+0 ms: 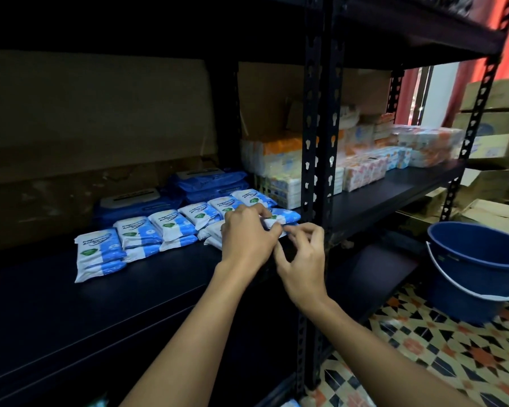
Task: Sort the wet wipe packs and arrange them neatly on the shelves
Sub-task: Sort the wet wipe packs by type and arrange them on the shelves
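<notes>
Left hand (247,233) and right hand (301,257) both pinch one white-and-blue pack (279,220) at the right end of the row of packs (171,227) on the black shelf (71,292). The pack's long axis runs from the hands toward the post (309,160).

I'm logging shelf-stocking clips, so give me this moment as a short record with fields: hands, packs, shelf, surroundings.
left hand: left hand grips a white-and-blue pack at the right end of the row
right hand: right hand pinches that pack's near edge
row: small white-and-blue packs in a line, stacked in twos
behind row: larger blue packs
shelf: black shelf
next bay: orange-and-white packs
floor: blue bucket on patterned tiles
</notes>
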